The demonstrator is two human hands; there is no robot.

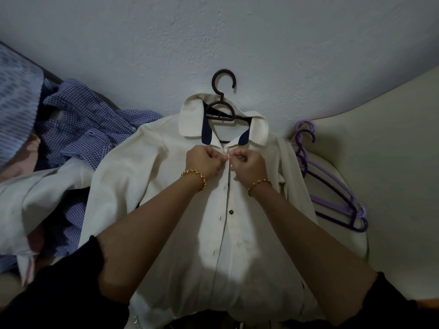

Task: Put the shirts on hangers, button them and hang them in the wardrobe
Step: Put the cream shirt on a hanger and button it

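A cream shirt (166, 186) with dark navy inner collar lining lies flat in front of me on a dark hanger (222, 100), whose hook points away from me. My left hand (205, 160) and my right hand (248, 165) meet just below the collar, each pinching one edge of the shirt's front placket at the top button. Lower down the placket lies apart, with several buttons (231, 212) showing unfastened.
A blue checked shirt (90, 131) and a white shirt (42, 193) lie heaped on the left, with striped blue cloth (16, 96) beyond. Purple hangers (332, 191) lie to the right on a cream surface (392, 162). A pale wall (213, 32) is behind.
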